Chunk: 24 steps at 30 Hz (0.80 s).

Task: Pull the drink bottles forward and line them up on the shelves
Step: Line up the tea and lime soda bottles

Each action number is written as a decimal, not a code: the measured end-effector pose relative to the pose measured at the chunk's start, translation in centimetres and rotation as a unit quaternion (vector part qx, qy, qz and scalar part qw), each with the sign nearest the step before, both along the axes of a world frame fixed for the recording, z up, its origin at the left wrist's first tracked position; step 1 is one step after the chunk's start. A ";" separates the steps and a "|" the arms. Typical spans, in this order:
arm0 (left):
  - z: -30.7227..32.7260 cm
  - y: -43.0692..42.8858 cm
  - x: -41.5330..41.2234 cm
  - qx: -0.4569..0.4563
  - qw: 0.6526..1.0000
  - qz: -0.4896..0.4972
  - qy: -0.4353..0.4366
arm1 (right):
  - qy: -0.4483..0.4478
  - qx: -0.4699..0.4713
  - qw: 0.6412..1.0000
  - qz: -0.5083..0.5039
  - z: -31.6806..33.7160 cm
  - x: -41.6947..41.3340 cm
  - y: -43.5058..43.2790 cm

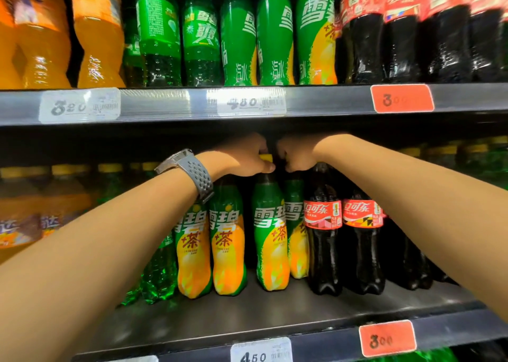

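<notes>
Black steel shelving fills my view, two tiers of it; the lower shelf (275, 306) has a wide bare strip along its front, which tells me the stock sits too far back. On it stand orange soda bottles (33, 224) at the left, then green-and-yellow lemon-tea bottles (228, 251), then cola bottles (324, 238) at the right — all upright, all full by the look of them.

Full plastic bottles like these should be fairly heavy and bottom-steady, with smooth, slick sleeves and bodies that give a little if squeezed. The neck under the cap is the stiff part, so that is where I would take hold; pulled from the top, a tall bottle may tip, so a low, steady drag seems wise.

My left hand (244, 155), with the grey watch (189, 169) on its wrist, is clenched around the yellow cap (266, 157) of the green bottle (270, 240) that stands a touch apart from its neighbours, slightly forward of the one beside it. My right hand (299, 152) is curled shut just beside the left, over the top of the next green bottle back, near the first cola neck; its fingers hide what they close on, so I cannot tell whether it truly grips that cap.
</notes>
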<state>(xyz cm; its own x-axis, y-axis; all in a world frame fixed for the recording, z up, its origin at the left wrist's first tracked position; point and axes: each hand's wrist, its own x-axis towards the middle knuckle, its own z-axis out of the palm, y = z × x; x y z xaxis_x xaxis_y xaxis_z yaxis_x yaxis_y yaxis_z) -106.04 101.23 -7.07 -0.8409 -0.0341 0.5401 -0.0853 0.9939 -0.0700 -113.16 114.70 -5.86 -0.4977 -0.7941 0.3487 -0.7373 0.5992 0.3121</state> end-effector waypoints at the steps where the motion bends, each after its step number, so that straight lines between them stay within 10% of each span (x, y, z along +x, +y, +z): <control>1: 0.1 -0.2 0.0 0.008 1.000 -0.003 -0.001 | -0.007 -0.006 1.000 0.004 0.0 -0.1 0.0; 24: 0.4 -1.3 1.5 -0.017 0.999 -0.028 -0.038 | -0.084 -0.026 0.996 0.033 0.5 0.1 0.8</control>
